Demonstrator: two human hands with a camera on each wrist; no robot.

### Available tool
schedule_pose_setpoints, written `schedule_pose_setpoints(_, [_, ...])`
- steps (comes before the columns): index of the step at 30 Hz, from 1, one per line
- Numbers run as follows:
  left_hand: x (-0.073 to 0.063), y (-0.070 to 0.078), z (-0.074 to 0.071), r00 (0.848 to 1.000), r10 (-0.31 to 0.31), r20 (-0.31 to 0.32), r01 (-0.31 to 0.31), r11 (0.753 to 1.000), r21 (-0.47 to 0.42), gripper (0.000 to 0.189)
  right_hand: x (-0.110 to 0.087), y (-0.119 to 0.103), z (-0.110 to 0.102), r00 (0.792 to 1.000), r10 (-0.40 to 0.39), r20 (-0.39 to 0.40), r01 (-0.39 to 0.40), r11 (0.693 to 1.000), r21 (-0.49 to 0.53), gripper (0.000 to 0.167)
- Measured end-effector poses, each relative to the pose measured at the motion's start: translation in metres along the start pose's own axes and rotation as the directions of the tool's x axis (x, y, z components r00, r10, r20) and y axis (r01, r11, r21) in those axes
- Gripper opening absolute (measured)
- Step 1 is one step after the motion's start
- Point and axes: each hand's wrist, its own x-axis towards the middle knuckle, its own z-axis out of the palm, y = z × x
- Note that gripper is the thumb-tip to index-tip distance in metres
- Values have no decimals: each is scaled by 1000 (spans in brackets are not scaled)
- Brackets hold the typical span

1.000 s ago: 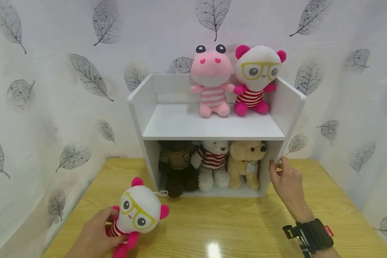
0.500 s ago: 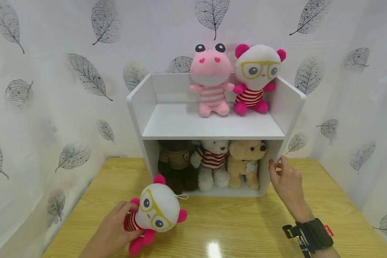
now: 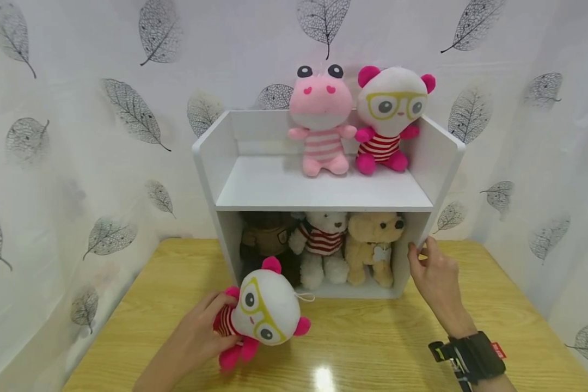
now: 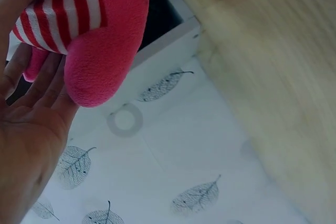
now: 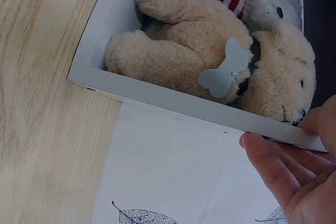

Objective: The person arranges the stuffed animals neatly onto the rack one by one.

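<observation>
My left hand [image 3: 203, 332] grips a panda plush [image 3: 269, 305] round its red-and-white striped body. The panda has a white head, yellow glasses and pink ears, and it tilts with its head to the right, in front of the shelf's lower left corner. In the left wrist view its pink leg [image 4: 100, 61] hangs past my fingers. My right hand [image 3: 436, 272] pinches the side panel of the white shelf [image 3: 323, 193]; in the right wrist view the thumb lies inside the panel's edge [image 5: 173, 98] and the fingers outside.
On the upper shelf a pink hippo plush [image 3: 320, 130] and a second panda plush [image 3: 387, 114] sit side by side at the right. Below are a dark brown bear [image 3: 269, 245], partly hidden, a white bear [image 3: 323, 250] and a tan dog [image 3: 372, 250]. A wooden table [image 3: 353, 337] bears the shelf.
My left hand has carried the panda plush to the right and slightly up, so it now overlaps the brown bear in the head view. My right hand has stayed on the shelf panel.
</observation>
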Motion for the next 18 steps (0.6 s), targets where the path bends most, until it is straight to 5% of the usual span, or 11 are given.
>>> schedule_pose_setpoints(9, [29, 3, -5, 986, 162, -43, -164, 985, -60, 64, 0, 0, 1, 1000, -1, 3, 1, 1000, -1, 21])
schedule_pose_setpoints(18, [58, 9, -16, 969, 236, -75, -243, 963, -117, 62, -1, 1, 1, 1000, -2, -10, 2, 1000, -8, 23])
